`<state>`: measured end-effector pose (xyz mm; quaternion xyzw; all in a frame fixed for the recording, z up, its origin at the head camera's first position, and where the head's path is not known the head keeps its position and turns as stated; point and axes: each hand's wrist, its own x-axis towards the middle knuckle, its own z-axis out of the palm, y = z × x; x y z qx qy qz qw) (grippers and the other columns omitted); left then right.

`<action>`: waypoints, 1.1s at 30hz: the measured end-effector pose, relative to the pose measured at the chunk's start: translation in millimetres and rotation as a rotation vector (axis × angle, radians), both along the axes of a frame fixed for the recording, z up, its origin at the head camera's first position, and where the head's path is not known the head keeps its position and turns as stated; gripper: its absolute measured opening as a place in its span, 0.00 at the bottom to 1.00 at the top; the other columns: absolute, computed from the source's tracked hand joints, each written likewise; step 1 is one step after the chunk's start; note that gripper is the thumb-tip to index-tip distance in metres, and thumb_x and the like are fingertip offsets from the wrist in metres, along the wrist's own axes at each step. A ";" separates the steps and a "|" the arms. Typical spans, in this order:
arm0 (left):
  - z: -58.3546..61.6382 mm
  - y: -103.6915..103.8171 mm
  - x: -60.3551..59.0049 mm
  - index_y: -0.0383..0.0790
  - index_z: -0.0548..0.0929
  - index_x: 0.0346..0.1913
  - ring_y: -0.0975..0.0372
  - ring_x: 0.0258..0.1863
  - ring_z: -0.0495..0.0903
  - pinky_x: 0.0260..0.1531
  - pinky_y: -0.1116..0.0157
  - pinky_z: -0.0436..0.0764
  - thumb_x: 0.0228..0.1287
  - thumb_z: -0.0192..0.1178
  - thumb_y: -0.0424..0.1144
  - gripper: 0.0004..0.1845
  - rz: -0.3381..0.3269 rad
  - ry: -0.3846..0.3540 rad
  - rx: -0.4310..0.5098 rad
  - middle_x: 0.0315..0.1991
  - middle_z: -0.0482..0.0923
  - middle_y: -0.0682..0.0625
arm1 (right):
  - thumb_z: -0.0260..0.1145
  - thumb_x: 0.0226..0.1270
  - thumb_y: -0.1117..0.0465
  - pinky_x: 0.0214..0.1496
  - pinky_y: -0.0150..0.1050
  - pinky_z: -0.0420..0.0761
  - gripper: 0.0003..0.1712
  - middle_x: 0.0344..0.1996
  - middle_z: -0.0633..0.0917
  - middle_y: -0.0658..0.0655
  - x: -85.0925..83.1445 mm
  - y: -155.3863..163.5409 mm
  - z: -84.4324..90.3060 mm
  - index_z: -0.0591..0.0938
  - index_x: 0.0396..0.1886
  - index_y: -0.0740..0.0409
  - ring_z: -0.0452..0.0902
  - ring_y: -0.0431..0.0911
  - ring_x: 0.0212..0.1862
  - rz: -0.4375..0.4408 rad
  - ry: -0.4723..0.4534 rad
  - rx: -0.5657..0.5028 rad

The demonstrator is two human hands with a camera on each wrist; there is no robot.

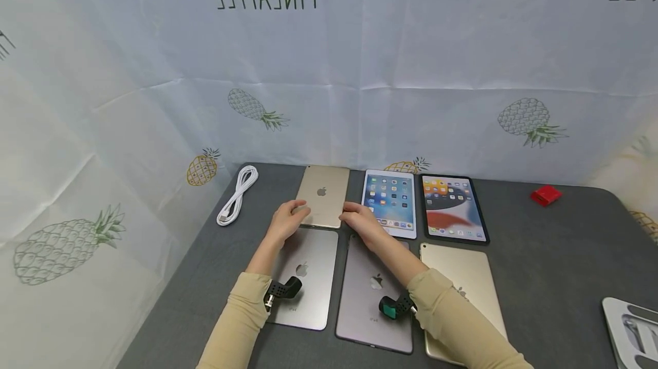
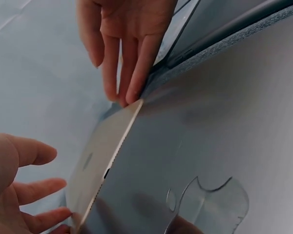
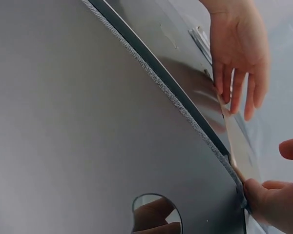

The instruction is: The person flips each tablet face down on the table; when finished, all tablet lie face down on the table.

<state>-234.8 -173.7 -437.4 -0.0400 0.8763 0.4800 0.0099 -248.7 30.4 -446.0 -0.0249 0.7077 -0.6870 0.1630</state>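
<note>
A gold tablet (image 1: 324, 192) lies back-up in the far row, its apple logo showing. My left hand (image 1: 288, 219) touches its near left corner, fingers spread and loosely bent in the left wrist view. At the near right corner, the fingers of my right hand (image 1: 361, 220) rest against the tablet's edge, with the thumb lifted away in the right wrist view. Neither hand wraps round it. Below my left hand lies a silver tablet (image 1: 313, 277), back-up. A grey tablet (image 1: 367, 295), also back-up, lies under my right forearm.
Right of the gold tablet lie a white-framed tablet (image 1: 389, 200) and a black-framed tablet (image 1: 453, 209), screens lit. Another gold tablet (image 1: 473, 272) is partly hidden by my right sleeve. A coiled white cable (image 1: 235, 197), a red item (image 1: 546, 195) and a white stand-like object (image 1: 617, 323) lie around.
</note>
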 end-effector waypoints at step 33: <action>18.4 104.3 4.5 0.28 0.73 0.63 0.49 0.60 0.73 0.60 0.52 0.72 0.69 0.55 0.33 0.22 -0.122 -0.031 0.564 0.61 0.73 0.35 | 0.55 0.70 0.69 0.68 0.50 0.65 0.27 0.67 0.70 0.61 16.1 116.8 20.4 0.72 0.68 0.58 0.64 0.55 0.67 -0.273 0.144 0.194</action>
